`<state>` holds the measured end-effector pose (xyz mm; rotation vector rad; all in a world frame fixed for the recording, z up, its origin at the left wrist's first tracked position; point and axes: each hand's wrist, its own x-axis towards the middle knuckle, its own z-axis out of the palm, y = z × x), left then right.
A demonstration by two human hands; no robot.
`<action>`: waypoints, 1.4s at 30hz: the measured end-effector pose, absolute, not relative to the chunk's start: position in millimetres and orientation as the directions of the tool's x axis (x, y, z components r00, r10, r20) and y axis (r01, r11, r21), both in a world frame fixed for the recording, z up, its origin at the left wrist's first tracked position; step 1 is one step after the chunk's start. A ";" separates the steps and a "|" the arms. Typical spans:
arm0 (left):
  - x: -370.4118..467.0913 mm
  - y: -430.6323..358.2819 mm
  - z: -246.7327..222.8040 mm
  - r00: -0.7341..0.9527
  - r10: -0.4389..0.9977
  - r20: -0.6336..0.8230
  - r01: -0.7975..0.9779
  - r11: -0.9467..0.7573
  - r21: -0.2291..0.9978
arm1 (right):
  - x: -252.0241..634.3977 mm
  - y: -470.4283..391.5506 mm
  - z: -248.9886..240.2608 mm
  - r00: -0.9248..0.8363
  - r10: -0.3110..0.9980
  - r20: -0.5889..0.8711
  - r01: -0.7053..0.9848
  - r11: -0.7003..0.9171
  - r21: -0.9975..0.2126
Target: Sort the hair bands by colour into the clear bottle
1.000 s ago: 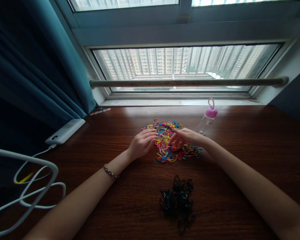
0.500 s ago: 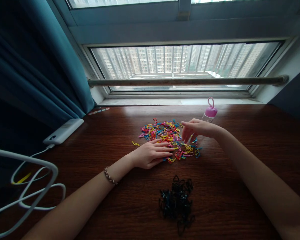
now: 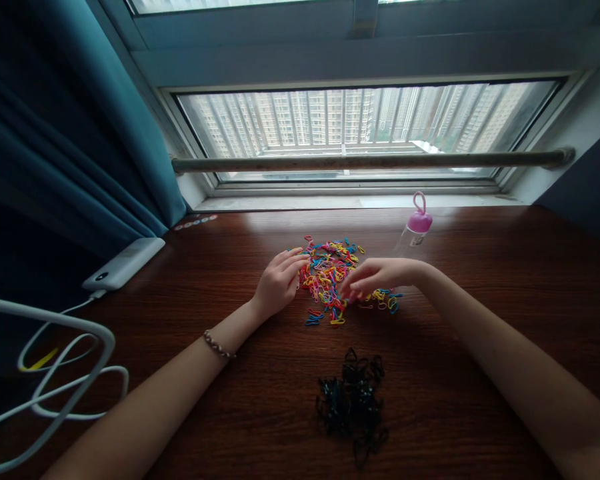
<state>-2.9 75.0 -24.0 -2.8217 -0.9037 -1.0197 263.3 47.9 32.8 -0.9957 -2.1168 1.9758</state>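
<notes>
A pile of small colourful plastic pin-like clips (image 3: 325, 270) lies on the dark wooden table (image 3: 260, 413). At its left edge, my left hand (image 3: 279, 281) rests with the fingers stretched out, touching the clips. From the right, my right hand (image 3: 380, 273) reaches over the pile with loosely bent, spread fingers pointing down. Its fingertips are among the clips, and no held clip shows. A few yellow and blue clips lie just beneath that hand. Closer to me sits a heap of black loop-shaped pieces (image 3: 353, 400), untouched by either hand.
Behind my right hand stands a clear bottle with a pink lid (image 3: 420, 221). At the left, a white power bank (image 3: 125, 265) connects to a looping white cable (image 3: 80, 330), beside a blue curtain (image 3: 130, 133). A metal bar (image 3: 345, 162) crosses the window at the back.
My left hand has moved left and back to the pile's left edge. My right hand has shifted left and nearer to me, into the clips. The pile looks narrower on its left.
</notes>
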 end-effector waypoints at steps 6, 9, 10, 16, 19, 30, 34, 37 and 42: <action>4.0 57.8 -10.2 0.843 0.204 0.497 0.140 -0.977 0.163 | 267.4 57.1 35.3 -0.479 0.868 -0.134 0.237 -0.019 -0.971; 12.5 46.8 -3.3 0.932 0.054 0.359 -0.006 -0.987 0.163 | 278.0 55.8 45.2 -0.489 0.819 -0.300 0.359 -0.124 -0.925; 14.4 44.8 -2.4 0.946 0.029 0.323 -0.026 -0.986 0.166 | 282.0 54.3 49.1 -0.517 0.771 -0.372 0.421 -0.149 -0.895; 6.2 58.4 -12.8 0.913 0.218 0.345 0.197 -0.976 0.097 | 298.2 45.3 57.4 -0.539 0.474 -0.696 0.713 -0.184 -0.677; -1.8 70.5 -20.0 0.824 0.383 0.418 0.385 -0.919 0.083 | 296.1 44.9 51.7 -0.518 0.407 -0.752 0.770 -0.162 -0.618; -1.6 80.0 -28.3 0.380 0.737 0.559 0.810 -0.557 0.183 | 276.8 62.0 39.7 -0.438 0.898 -0.036 0.654 0.291 -0.699; -4.2 86.3 -41.1 0.266 0.877 0.401 0.904 -0.371 0.213 | 272.3 57.1 39.2 -0.255 0.960 -0.112 0.897 0.191 -0.399; -5.3 89.1 -45.6 0.303 0.894 0.329 0.888 -0.390 0.243 | 266.4 50.1 34.7 -0.165 0.960 -0.224 0.971 0.119 -0.206; 1.8 82.2 -34.6 0.458 0.813 0.359 0.695 -0.580 0.425 | 257.5 47.2 24.6 -0.116 0.968 -0.223 0.982 0.077 -0.175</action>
